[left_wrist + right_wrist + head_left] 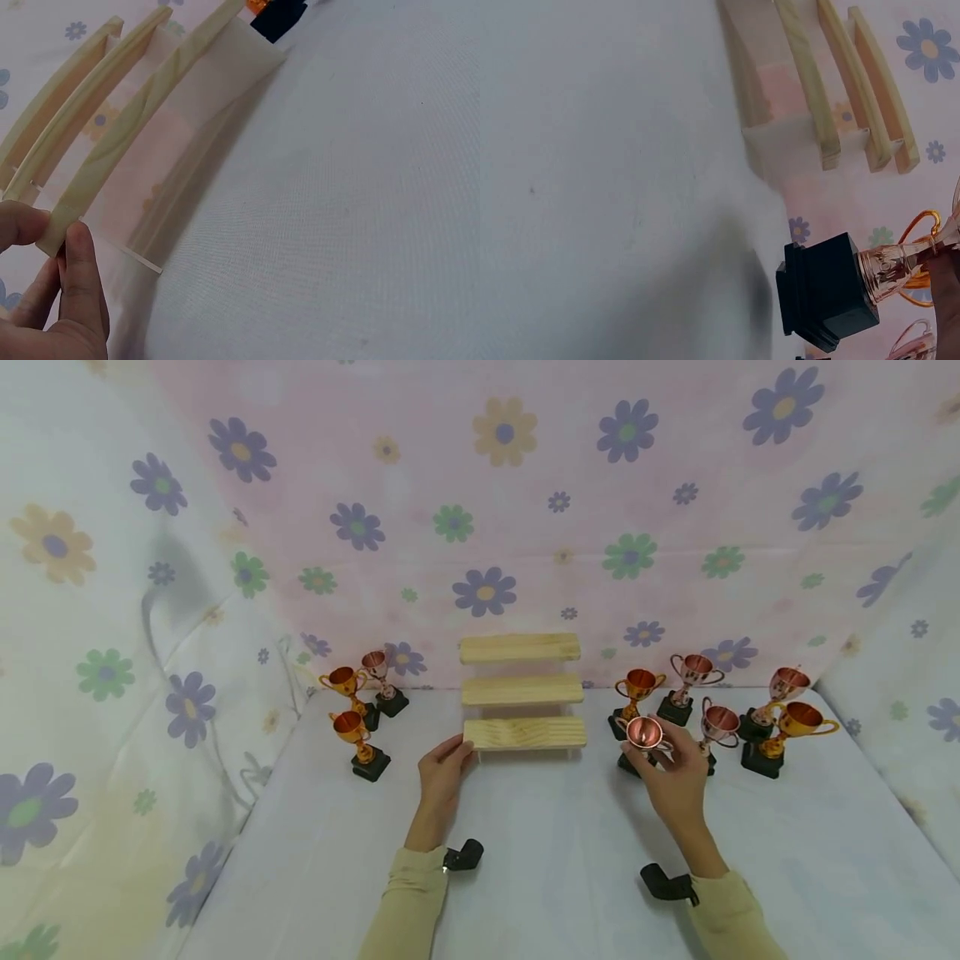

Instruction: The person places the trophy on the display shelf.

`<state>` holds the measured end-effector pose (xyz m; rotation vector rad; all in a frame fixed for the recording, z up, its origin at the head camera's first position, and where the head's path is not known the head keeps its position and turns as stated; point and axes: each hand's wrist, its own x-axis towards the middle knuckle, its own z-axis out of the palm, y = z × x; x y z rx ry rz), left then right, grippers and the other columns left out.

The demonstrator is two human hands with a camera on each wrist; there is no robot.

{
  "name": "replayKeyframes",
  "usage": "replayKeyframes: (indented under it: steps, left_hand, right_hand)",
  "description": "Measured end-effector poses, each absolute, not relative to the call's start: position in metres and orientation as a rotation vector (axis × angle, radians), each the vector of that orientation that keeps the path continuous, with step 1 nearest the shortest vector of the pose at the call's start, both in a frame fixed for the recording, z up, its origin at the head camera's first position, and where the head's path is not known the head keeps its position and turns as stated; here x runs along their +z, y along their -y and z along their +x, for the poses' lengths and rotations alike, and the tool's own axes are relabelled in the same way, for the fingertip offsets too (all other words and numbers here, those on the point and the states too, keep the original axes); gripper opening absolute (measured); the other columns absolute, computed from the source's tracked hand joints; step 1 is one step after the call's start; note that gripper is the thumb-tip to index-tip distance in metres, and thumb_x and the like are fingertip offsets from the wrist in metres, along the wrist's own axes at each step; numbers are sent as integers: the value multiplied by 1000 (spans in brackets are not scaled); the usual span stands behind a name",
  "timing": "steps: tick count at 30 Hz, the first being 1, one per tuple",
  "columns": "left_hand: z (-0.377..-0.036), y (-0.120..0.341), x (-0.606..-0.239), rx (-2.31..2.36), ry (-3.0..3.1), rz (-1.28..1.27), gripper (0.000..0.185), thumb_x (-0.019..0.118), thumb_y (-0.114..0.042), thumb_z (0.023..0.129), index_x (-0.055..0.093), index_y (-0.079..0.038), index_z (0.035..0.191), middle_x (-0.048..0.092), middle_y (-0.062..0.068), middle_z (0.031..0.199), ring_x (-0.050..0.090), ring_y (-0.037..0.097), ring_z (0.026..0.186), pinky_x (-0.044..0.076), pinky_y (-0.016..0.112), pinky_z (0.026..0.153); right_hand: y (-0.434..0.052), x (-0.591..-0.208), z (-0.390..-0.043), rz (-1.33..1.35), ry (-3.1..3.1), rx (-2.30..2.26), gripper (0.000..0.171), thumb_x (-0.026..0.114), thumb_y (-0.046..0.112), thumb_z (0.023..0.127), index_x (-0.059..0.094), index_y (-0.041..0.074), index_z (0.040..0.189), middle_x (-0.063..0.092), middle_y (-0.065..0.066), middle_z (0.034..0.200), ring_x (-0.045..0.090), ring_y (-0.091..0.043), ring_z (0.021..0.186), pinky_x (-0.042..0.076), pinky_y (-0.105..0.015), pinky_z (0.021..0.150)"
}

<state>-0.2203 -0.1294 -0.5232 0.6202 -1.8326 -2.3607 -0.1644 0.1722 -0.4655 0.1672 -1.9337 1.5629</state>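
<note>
A small stepped rack (522, 734) with three pale wooden boards on clear side supports stands at the back middle. My left hand (442, 772) pinches the left end of its lowest board between thumb and fingers, seen close in the left wrist view. My right hand (677, 777) grips a copper-coloured trophy cup (645, 732) by its stem, to the right of the rack. In the right wrist view the trophy's black base (829, 292) appears raised off the table, with a shadow below it; much of the cup is out of that view.
Right of the rack stand several trophies, among them a gold one (797, 720) and a pinkish one (696, 670). On the left are two gold trophies (349, 727) and a pinkish one (375, 664). Flowered cloth (540, 527) hangs behind the white table (540, 860).
</note>
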Motion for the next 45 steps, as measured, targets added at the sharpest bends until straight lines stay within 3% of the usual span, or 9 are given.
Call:
replayKeyframes:
  steps: [5, 13, 17, 22, 36, 45]
  left_hand:
    - [-223, 133, -521, -2354, 1823, 618, 35, 68, 0, 94, 64, 9, 127, 64, 21, 121, 67, 13, 91, 60, 23, 87]
    - [-226, 139, -517, -2341, 1839, 667, 34, 68, 1, 93, 65, 9, 126, 64, 21, 121, 68, 14, 90, 61, 23, 84]
    - [-226, 141, -515, -2339, 1825, 683, 34, 68, 3, 93, 65, 11, 125, 64, 21, 118, 68, 13, 86, 61, 23, 82]
    - [-227, 139, -514, -2386, 1778, 698, 35, 68, 3, 92, 65, 10, 126, 64, 21, 119, 68, 13, 87, 61, 24, 84]
    - [-222, 132, -519, -2382, 1765, 693, 33, 70, 3, 92, 66, 9, 124, 65, 21, 118, 69, 15, 89, 61, 29, 88]
    - [-220, 128, -518, -2379, 1779, 656, 32, 69, 6, 91, 67, 11, 122, 67, 24, 120, 70, 14, 88, 62, 24, 82]
  right_hand:
    - [-162, -454, -162, 296, 1924, 1528, 52, 77, -23, 74, 63, -13, 123, 66, 6, 116, 63, 1, 104, 56, -12, 86]
    - [-142, -446, -182, 420, 1976, 1536, 57, 80, -22, 71, 64, -9, 125, 66, -17, 113, 62, 2, 101, 55, -10, 85]
    - [-126, -439, -198, 546, 1947, 1609, 58, 82, -18, 73, 65, -4, 127, 66, -20, 114, 64, -1, 102, 57, -13, 84]
    - [-104, -422, -217, 695, 1906, 1676, 59, 82, -20, 71, 65, -7, 127, 65, -24, 114, 64, -5, 105, 58, -17, 87]
    - [-53, -376, -289, 817, 1839, 1819, 49, 82, -7, 80, 67, -4, 127, 69, -21, 107, 65, -11, 90, 61, -30, 89]
    - [-43, -352, -317, 741, 1996, 1825, 38, 76, -3, 88, 65, -10, 124, 64, -16, 93, 61, -12, 81, 61, -22, 82]
